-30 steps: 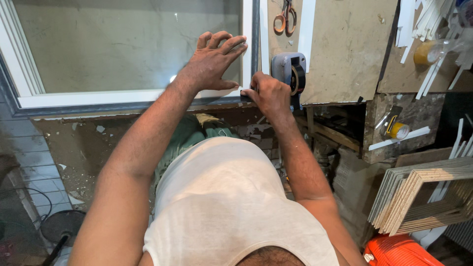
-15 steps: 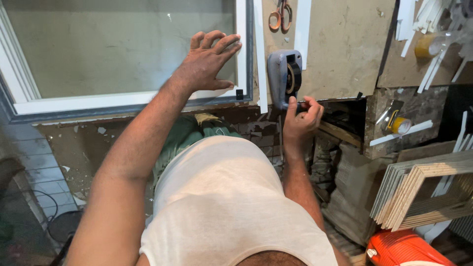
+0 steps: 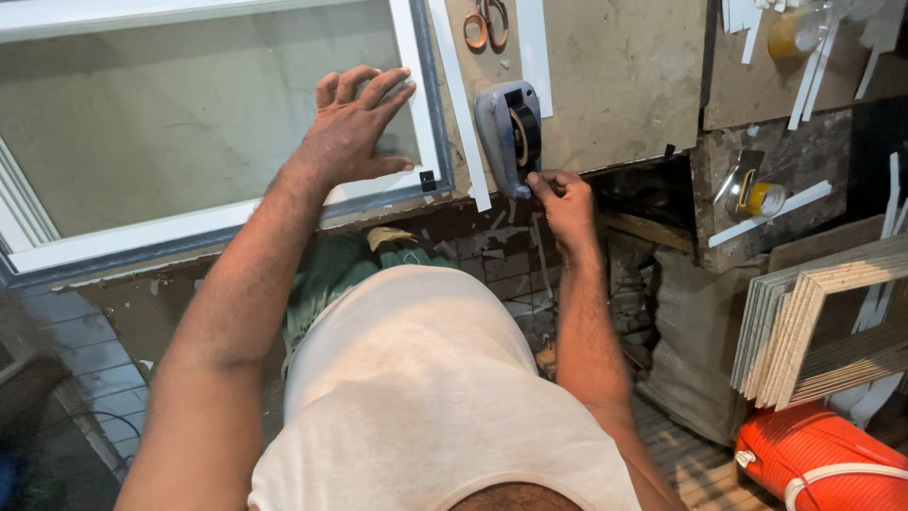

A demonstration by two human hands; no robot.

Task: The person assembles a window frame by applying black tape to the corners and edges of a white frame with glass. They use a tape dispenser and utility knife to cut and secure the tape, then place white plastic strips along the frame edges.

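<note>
Change noted: the right hand [image 3: 566,203] has left the lower right corner of the white-framed glass panel [image 3: 430,114], where it was pressing a second ago beside the left hand. It now sits at the bottom end of the grey tape dispenser [image 3: 509,132], which lies on the table [image 3: 624,76] just to the 3 o'clock side of the panel. Its fingers are pinched closed at the dispenser's lower edge, seemingly on the tape end, though the tape itself is too thin to make out.

The left hand [image 3: 355,128] has not moved: palm flat, fingers spread open on the glass near the panel's right rail, holding nothing. My reading: the panel is being steadied while tape is fetched for that corner.

A small black clip [image 3: 427,180] marks the corner at 5 o'clock from the left hand. A loose white strip [image 3: 461,104] lies between panel and dispenser.

Packages and markings:
- orange-handled scissors [image 3: 484,24], 12 o'clock of the dispenser;
- yellow tape roll [image 3: 761,199], 3 o'clock, on a lower ledge;
- stack of pale wooden frames [image 3: 832,322], 4 o'clock;
- orange ribbed container [image 3: 823,459], far 5 o'clock.

No legible label seen.
</note>
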